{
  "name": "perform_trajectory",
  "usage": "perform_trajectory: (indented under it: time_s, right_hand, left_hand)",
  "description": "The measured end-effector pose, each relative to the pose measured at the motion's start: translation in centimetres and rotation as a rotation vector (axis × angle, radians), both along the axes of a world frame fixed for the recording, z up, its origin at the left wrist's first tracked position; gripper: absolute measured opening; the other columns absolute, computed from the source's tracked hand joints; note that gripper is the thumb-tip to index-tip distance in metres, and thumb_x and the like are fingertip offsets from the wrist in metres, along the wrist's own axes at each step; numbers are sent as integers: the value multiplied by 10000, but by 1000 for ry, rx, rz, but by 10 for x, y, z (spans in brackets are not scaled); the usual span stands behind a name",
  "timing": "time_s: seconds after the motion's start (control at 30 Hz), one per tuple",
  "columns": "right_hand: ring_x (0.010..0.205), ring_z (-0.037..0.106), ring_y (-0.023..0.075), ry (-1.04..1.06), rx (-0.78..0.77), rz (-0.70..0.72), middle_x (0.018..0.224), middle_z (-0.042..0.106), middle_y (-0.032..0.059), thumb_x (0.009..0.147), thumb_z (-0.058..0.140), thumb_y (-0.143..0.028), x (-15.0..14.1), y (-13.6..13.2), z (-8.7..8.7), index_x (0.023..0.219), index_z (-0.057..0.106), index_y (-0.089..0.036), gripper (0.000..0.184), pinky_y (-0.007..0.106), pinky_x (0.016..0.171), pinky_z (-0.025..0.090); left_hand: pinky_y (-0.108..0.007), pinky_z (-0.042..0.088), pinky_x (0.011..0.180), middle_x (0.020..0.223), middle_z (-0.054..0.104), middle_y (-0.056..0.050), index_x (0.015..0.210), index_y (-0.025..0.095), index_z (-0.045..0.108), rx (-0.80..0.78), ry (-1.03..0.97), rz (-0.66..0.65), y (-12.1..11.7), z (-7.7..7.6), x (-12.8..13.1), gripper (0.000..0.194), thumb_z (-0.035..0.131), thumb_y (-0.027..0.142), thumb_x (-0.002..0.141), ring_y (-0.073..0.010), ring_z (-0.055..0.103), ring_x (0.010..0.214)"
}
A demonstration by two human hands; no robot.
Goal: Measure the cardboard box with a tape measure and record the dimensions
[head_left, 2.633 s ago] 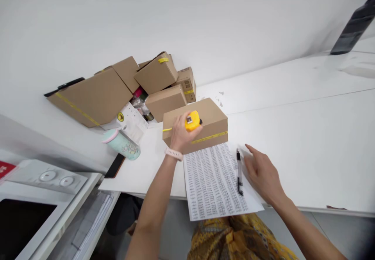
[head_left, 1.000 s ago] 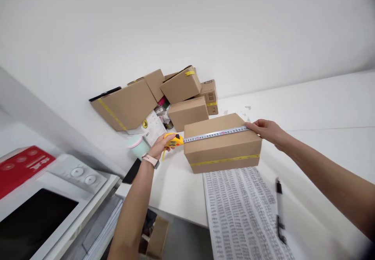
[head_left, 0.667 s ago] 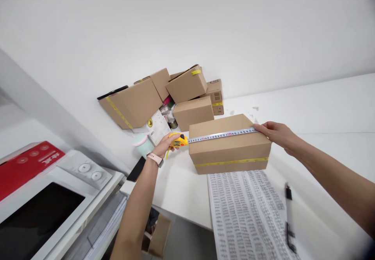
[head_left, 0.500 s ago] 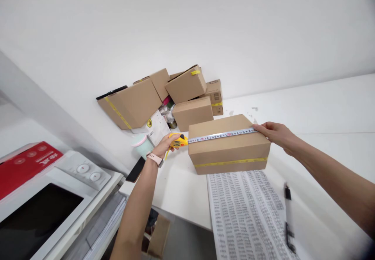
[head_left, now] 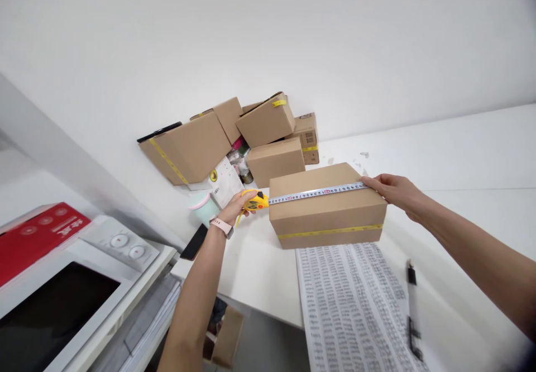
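A closed cardboard box (head_left: pixel 322 218) with a yellow tape strip along its front stands on the white table. Around the yellow case of a tape measure (head_left: pixel 259 200), at the box's left edge, my left hand (head_left: pixel 237 207) is closed. The measure's silver blade (head_left: pixel 316 192) runs out across the box top to its right edge. There my right hand (head_left: pixel 389 187) pinches the blade's end between thumb and fingers, against the box corner. Under and in front of the box lies a printed sheet (head_left: pixel 347 305) with rows of small text, too blurred to read.
Several cardboard boxes (head_left: pixel 276 162) are stacked against the wall. A mint cup with a pink rim (head_left: pixel 204 208) and a dark flat object (head_left: pixel 194 243) sit left of my left hand. A pen (head_left: pixel 412 310) lies right of the sheet. A white microwave (head_left: pixel 62 299) stands lower left.
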State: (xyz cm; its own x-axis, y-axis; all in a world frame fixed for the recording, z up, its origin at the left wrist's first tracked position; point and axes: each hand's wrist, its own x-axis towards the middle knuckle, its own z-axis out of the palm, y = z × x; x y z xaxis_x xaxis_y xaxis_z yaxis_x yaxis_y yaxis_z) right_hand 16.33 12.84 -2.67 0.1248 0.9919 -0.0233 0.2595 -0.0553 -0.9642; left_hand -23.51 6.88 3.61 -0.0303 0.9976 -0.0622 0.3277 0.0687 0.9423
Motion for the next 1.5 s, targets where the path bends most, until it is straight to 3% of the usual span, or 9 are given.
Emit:
perform_trajectory:
  time_s: [0.3, 0.5, 0.7, 0.83, 0.97, 1.13, 1.23, 1.3, 1.5]
  right_hand:
    - [678, 576, 185, -14, -51, -2, 729, 662, 50, 692, 759, -604, 1, 0, 2, 690, 623, -194, 432, 324, 596, 485]
    - [677, 566, 205, -106, 3, -21, 683, 659, 52, 704, 714, -637, 3, 4, 1, 641, 604, -209, 446, 352, 613, 455]
    - [733, 573, 221, -111, 13, 106, 763, 681, 77, 610, 710, -758, 14, 7, 12, 639, 628, -216, 549, 365, 651, 471]
    - [719, 534, 195, -127, 67, 205, 772, 652, 63, 631, 678, -795, 21, 1, 34, 679, 662, -220, 577, 332, 625, 443]
    - [648, 486, 156, -122, 97, 411, 678, 587, 23, 631, 750, -739, 7, -12, 59, 697, 638, -211, 543, 294, 581, 410]
    - [580, 422, 115, 7, 51, 598, 617, 518, -27, 620, 805, -682, -21, -15, 72, 677, 569, -210, 531, 256, 531, 351]
    - [581, 410, 109, 54, 86, 660, 628, 511, -32, 653, 797, -661, -35, 1, 71, 672, 538, -209, 521, 256, 548, 352]
    - [602, 438, 119, 24, 141, 636, 642, 533, -23, 684, 768, -660, -46, 17, 69, 676, 541, -210, 504, 263, 580, 377]
    - [732, 574, 199, -206, 267, 295, 723, 657, 25, 874, 509, -549, -81, 64, 52, 751, 633, -207, 383, 300, 713, 429]
  left_hand:
    - [-247, 352, 510, 823, 695, -72, 980, 152, 635, 127, 75, 76, -9, 2, 13, 500, 697, 572, 715, -150, 588, 606]
    - [-289, 461, 730, 945, 691, -47, 1124, 195, 646, 334, 186, 115, -52, 11, 47, 501, 781, 458, 719, -204, 618, 846]
    - [-357, 495, 855, 1130, 687, -72, 1203, 247, 666, 311, 287, 85, -94, 10, 81, 550, 829, 374, 693, -277, 637, 992]
    - [-312, 537, 708, 1094, 670, -106, 1239, 224, 642, 61, 58, -117, -111, -10, 94, 583, 815, 416, 717, -247, 646, 922]
    - [-229, 471, 458, 961, 651, -82, 1134, 204, 599, -356, -402, -423, -129, -50, 113, 604, 832, 503, 664, -177, 651, 652]
    - [-257, 501, 507, 893, 677, -71, 1037, 227, 503, -343, -925, -492, -146, -86, 154, 575, 825, 494, 644, -208, 701, 589]
    - [-273, 508, 478, 1005, 664, -93, 1098, 243, 516, -282, -1005, -497, -143, -76, 178, 593, 779, 561, 672, -243, 721, 618]
    - [-246, 474, 410, 1039, 641, -82, 1163, 262, 529, -255, -1005, -399, -135, -62, 190, 648, 768, 599, 663, -239, 714, 606]
    - [-193, 352, 392, 755, 653, -112, 972, 117, 642, -483, -1054, -105, -99, -19, 209, 615, 658, 676, 713, -100, 518, 448]
